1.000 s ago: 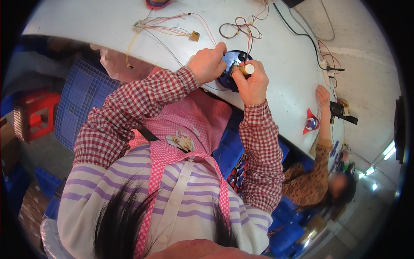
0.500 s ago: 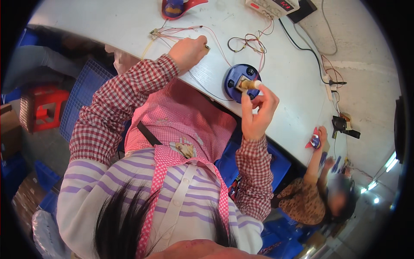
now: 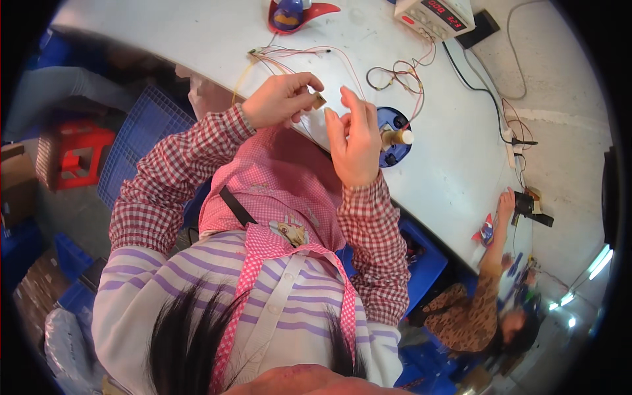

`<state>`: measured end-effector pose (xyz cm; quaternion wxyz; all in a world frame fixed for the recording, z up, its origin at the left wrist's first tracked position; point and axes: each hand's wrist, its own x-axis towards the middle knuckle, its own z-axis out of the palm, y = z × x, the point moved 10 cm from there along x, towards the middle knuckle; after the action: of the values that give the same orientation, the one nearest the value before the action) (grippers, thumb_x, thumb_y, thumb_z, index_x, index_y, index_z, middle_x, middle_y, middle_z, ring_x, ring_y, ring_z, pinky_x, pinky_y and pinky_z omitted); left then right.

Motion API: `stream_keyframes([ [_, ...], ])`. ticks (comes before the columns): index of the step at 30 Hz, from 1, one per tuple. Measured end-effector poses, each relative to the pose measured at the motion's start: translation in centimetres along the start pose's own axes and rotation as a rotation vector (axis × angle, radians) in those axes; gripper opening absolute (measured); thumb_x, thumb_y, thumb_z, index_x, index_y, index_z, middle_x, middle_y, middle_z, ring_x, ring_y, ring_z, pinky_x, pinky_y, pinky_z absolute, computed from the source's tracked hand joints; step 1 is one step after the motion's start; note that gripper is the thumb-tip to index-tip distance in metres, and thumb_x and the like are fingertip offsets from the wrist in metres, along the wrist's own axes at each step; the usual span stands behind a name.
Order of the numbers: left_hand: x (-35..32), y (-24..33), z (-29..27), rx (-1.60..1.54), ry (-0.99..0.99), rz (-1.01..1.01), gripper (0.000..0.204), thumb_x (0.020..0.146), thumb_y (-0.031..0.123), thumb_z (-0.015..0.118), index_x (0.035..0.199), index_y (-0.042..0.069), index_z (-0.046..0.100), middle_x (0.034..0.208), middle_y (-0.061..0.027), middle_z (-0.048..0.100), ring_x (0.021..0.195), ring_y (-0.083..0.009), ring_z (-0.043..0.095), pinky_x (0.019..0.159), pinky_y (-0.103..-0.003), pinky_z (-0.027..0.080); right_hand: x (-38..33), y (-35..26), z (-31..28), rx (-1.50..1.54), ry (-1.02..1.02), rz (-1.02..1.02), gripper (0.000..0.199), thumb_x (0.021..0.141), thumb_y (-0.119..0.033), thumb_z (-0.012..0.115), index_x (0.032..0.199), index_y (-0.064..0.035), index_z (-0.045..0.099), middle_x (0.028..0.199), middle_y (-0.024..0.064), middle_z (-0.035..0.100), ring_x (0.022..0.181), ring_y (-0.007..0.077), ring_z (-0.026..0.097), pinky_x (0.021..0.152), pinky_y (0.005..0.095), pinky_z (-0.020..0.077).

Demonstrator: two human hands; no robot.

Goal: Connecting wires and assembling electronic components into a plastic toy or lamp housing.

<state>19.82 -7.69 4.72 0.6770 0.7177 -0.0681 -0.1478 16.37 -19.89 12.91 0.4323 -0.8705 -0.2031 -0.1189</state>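
My left hand is raised over the table's near edge, thumb and forefinger pinching a small flat brownish piece, too small to name surely. Facing it from the right is my right hand, fingers apart with nothing visible in them. Just right of that hand, a round blue base with black knobs lies on the white table. From its middle a brownish stub with a white cap sticks up. Part of the base is hidden by my right hand. Thin red, yellow and black wires run from a small connector behind my left hand.
At the back stand a red and blue toy part and a white power supply with lit red digits. Looped cables lie near it. A co-worker at the right reaches toward a black device, beside another red-blue toy.
My right hand has let go of the white-capped stub and moved left toward my left hand. The co-worker's hand has shifted from the toy to the black device.
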Motion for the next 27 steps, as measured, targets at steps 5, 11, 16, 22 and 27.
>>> stream_keyframes([
  [5, -1.0, -1.3, -0.7, -0.154, 0.041, -0.035, 0.016, 0.085, 0.007, 0.05, 0.098, 0.003, 0.059, 0.068, -0.0045, 0.057, 0.049, -0.0115, 0.053, 0.044, -0.022, 0.044, 1.2, 2.8, 4.5, 0.023, -0.149, 0.051, 0.022, 0.082, -0.003, 0.06, 0.104, 0.0008, 0.059, 0.087, 0.0087, 0.061, 0.065, 0.0162, 0.054, 0.061, 0.0239, 0.045],
  [11, -4.5, 3.8, -9.8, 0.627, 0.665, 0.43, 0.016, 0.082, 0.004, 0.055, 0.096, 0.001, 0.062, 0.078, -0.0035, 0.055, 0.062, -0.0113, 0.048, 0.055, -0.021, 0.041, 0.8, 4.0, 4.7, 0.025, -0.068, 0.036, 0.017, 0.083, -0.007, 0.06, 0.098, 0.0006, 0.062, 0.083, 0.0081, 0.063, 0.068, 0.0177, 0.057, 0.062, 0.0248, 0.0458],
  [16, -4.2, 1.8, -14.3, 0.819, 0.716, 0.263, 0.018, 0.083, 0.014, 0.056, 0.095, 0.003, 0.063, 0.084, -0.0067, 0.057, 0.07, -0.0147, 0.052, 0.062, -0.024, 0.044, 0.5, 4.0, 4.9, 0.054, -0.041, 0.083, 0.015, 0.083, -0.008, 0.061, 0.096, -0.0003, 0.062, 0.084, 0.0079, 0.062, 0.068, 0.0181, 0.056, 0.061, 0.0255, 0.0457],
  [22, -0.1, 0.8, -12.8, 1.089, 0.577, 0.254, 0.025, 0.085, 0.025, 0.055, 0.089, 0.002, 0.064, 0.087, -0.01, 0.062, 0.072, -0.0235, 0.058, 0.066, -0.031, 0.048, 0.2, 3.6, 4.8, 0.004, 0.0, 0.051, 0.015, 0.083, -0.008, 0.061, 0.095, -0.0004, 0.062, 0.084, 0.0079, 0.06, 0.067, 0.0184, 0.055, 0.06, 0.026, 0.0451],
  [27, 1.0, -0.3, -13.1, 0.874, 0.467, 0.119, 0.027, 0.084, 0.028, 0.056, 0.087, 0.002, 0.063, 0.083, -0.01, 0.062, 0.071, -0.024, 0.058, 0.067, -0.031, 0.048, -0.2, 3.7, 4.8, -0.018, 0.037, 0.042, 0.014, 0.083, -0.008, 0.061, 0.095, -0.0002, 0.061, 0.083, 0.0079, 0.059, 0.067, 0.0182, 0.054, 0.059, 0.0262, 0.0445],
])
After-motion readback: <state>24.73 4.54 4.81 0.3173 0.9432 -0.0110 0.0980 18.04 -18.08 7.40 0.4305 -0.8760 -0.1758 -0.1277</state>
